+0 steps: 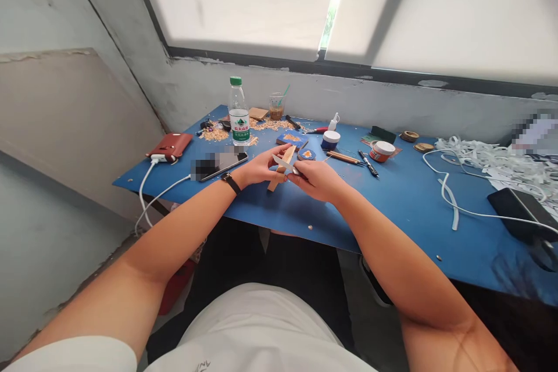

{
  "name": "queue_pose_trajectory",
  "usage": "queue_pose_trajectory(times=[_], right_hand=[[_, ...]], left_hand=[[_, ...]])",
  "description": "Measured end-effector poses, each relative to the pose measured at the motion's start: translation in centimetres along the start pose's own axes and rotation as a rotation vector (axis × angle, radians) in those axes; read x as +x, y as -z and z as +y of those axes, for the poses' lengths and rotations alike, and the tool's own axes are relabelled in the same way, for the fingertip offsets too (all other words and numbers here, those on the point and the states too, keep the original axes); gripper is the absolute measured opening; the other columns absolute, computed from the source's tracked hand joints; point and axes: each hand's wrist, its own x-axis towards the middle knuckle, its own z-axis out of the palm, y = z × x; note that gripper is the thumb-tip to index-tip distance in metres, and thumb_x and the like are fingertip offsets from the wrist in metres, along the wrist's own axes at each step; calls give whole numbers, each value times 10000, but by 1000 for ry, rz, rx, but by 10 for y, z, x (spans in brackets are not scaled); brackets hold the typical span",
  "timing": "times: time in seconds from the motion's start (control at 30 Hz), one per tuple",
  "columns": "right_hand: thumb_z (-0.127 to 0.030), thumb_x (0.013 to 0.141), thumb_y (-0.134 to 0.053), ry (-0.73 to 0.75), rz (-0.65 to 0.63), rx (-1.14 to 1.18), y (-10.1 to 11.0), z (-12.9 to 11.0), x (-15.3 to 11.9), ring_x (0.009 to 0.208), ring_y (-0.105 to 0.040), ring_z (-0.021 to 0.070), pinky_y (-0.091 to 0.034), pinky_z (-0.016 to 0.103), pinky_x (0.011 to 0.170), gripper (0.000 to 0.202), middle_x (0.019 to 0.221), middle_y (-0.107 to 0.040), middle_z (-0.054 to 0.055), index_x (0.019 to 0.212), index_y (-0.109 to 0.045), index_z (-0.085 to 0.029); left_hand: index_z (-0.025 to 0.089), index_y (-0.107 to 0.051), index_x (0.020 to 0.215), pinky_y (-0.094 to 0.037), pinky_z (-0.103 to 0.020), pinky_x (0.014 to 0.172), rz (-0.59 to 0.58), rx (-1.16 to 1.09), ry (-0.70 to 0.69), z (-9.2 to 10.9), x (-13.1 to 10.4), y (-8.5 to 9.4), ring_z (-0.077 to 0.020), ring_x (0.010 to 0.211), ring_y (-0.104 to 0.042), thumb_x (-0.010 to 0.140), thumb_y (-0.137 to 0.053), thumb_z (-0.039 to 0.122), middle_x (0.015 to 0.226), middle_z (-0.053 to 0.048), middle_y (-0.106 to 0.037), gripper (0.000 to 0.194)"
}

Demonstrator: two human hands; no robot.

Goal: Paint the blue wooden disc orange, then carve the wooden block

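Two hands at work over the front of the blue tabletop. Clock centred on the wooden strip, 12 = away from wearer.

Left hand: closed narrow on strip, holding it slanted, far end towards 1. Black-strapped watch on that wrist. Right hand: closed round knife, handle mostly hidden. Blade crosses above strip; can't tell if the edge touches.

Between 3 and 4, well apart: black box.
9: smartphone, cable plugged in; farther out, red-brown leather case.
3: wooden-handled tools, then pen, then orange-labelled jar. Far out, pile of white strips.
2: blue-and-tan disc just beside right hand, blue-labelled jar beyond.
1: blue block, tan patch on top.
Between 10 and 11: water bottle, upright, green cap, part full.
12: plastic cup, brown contents, green straw; wood shavings around its near side.
Behind it all: grey wall, pale window blind.
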Motion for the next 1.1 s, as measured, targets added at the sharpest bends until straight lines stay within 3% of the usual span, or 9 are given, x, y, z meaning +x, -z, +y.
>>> queue_pose_trajectory(times=[0.17,0.33,0.43,0.57,0.7,0.8,0.9,1.1], right_hand=[[-467,1327,-580,-16,8,-53,0,-3,1,861,-632,243,-399,377,803,362,920,-698,50,1028,-627,-270],[-504,1341,-511,-90,7,-155,2,-11,2,896,-658,266,-380,393,810,395,1025,-778,105,1125,-714,-242],[-482,1324,-499,-106,-12,-204,0,-17,4,922,-675,281,-360,395,793,397,1104,-829,144,1213,-771,-214],[-435,1283,-503,-130,-44,-240,-7,-22,6,968,-708,300,-339,401,772,414,1171,-866,195,1261,-818,-167],[-372,1246,-510,-143,-35,-235,-11,-23,3,1001,-738,305,-347,403,767,389,1227,-893,213,1243,-833,-155],[-334,1231,-523,-115,-17,-201,-12,-20,1,1008,-748,296,-372,397,777,345,1260,-904,207,1231,-825,-167],[-336,1225,-536,-92,-13,-184,-13,-16,0,956,-724,282,-363,396,775,313,1197,-896,186,1177,-808,-188],[-381,1189,-562,-33,7,-143,-19,-11,3,867,-619,254,-331,394,772,296,1019,-812,131,1049,-768,-223]], left_hand=[[103,-513,2005,-667,-627,1339,-8,30,-27,7,-2,-2,-550,1678,-726,832,-1135,863,1826,-302,-772,1530],[122,-637,1944,-630,-670,1418,-10,29,-47,10,-4,-6,-596,1797,-644,849,-1051,1023,1953,-305,-678,1477],[169,-625,1974,-627,-657,1432,-1,-2,-25,7,-7,-8,-595,1839,-605,826,-1081,992,2027,-282,-607,1484],[218,-540,2042,-705,-670,1339,32,27,-4,-1,-9,-12,-610,1787,-649,816,-1113,922,2078,-274,-532,1526],[152,-698,1907,-550,-735,1522,141,119,-145,-12,-6,-18,-620,1858,-574,813,-1097,968,1977,-303,-615,1422],[134,-729,1856,-466,-793,1573,203,157,-196,-17,-6,-22,-621,1857,-579,828,-1073,992,1942,-326,-632,1382],[150,-666,1914,-423,-798,1603,188,155,-173,-16,-10,-25,-618,1907,-525,838,-1049,1014,2010,-325,-572,1432],[143,-388,2088,-372,-734,1647,80,123,-105,-6,-19,-28,-616,2009,-346,830,-1002,1074,2146,-301,-390,1681]])
